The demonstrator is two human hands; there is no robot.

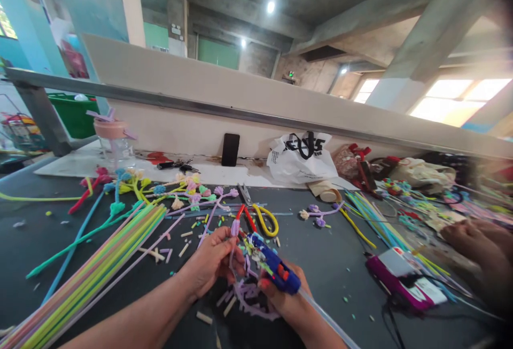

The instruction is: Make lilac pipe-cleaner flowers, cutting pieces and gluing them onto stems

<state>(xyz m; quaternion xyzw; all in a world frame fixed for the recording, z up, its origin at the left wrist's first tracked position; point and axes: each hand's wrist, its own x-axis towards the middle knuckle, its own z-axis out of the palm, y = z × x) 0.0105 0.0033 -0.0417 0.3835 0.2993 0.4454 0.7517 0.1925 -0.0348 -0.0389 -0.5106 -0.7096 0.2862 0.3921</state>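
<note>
**Blue glue gun on lilac pipe-cleaner flower, lower centre**

Blue glue gun [276,271] sits gripped in the right hand [286,298], nozzle pointing up-left at a lilac pipe-cleaner flower [235,227]. Left hand [214,263] pinches the flower's stem, fingers closed on it. Lilac loops lie under both hands on the dark table [328,253]. Yellow and red scissors [260,219] just above. Bundle of coloured straws [92,269] lower left. White plastic bag [300,159] upper centre. Another person's hands [476,239] at right edge, blurred.
</note>
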